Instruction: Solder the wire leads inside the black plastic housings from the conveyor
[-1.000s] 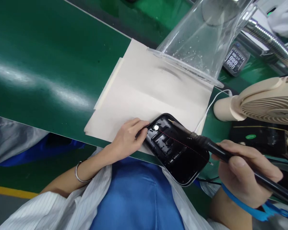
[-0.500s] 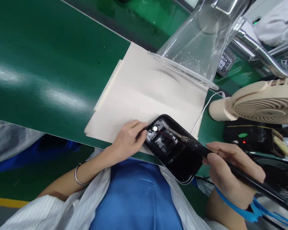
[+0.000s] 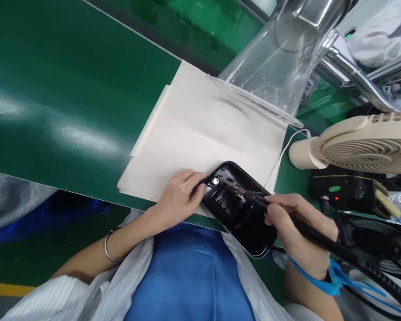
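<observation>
Both sides busy?

Yep. Our left hand (image 3: 177, 198) pinches the corner of the black housing (image 3: 254, 236); our right hand (image 3: 304, 236) is wrapped round the soldering iron (image 3: 255, 200).

Housing location?

Between our hands, partly over the pale sheet (image 3: 200, 129).

Iron tip?

By the white disc (image 3: 215, 181), just right of our left fingers; can't tell if they touch. Fan (image 3: 361, 147) sits beyond our right hand.

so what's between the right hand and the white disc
The iron's front part, crossing over the black casing; the head view shows it.
</observation>
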### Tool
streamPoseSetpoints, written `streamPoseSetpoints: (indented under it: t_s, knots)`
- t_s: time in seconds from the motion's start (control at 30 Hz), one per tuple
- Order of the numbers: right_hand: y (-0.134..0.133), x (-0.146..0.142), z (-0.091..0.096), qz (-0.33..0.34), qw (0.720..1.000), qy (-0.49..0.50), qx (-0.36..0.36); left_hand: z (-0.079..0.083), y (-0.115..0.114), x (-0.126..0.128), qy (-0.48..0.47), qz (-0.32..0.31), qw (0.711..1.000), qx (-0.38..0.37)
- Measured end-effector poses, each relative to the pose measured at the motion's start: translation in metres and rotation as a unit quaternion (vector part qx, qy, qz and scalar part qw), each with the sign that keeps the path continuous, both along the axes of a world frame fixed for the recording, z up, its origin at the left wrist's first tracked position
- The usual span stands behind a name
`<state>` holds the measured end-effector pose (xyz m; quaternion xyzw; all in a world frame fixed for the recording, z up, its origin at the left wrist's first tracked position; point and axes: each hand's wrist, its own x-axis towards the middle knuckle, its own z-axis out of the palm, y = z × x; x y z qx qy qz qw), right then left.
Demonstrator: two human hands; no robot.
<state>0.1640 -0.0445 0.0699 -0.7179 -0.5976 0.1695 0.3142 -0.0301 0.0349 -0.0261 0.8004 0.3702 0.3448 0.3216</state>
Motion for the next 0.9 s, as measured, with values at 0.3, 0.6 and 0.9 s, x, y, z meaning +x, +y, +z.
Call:
streamPoseSetpoints:
  t_s: [0.3,0.6,0.9]
  knots:
    - [0.006,-0.001,0.000,0.010,1.000,-0.007,-0.001,0.000,0.001,-0.001,0.002,0.002,1.000,0.007]
    - [0.007,0.001,0.000,0.033,0.999,-0.012,0.005,0.000,0.001,0.000,0.009,0.000,1.000,-0.006]
    - [0.012,0.007,0.003,0.086,0.996,-0.037,0.009,0.002,0.001,0.000,0.018,-0.001,1.000,-0.019]
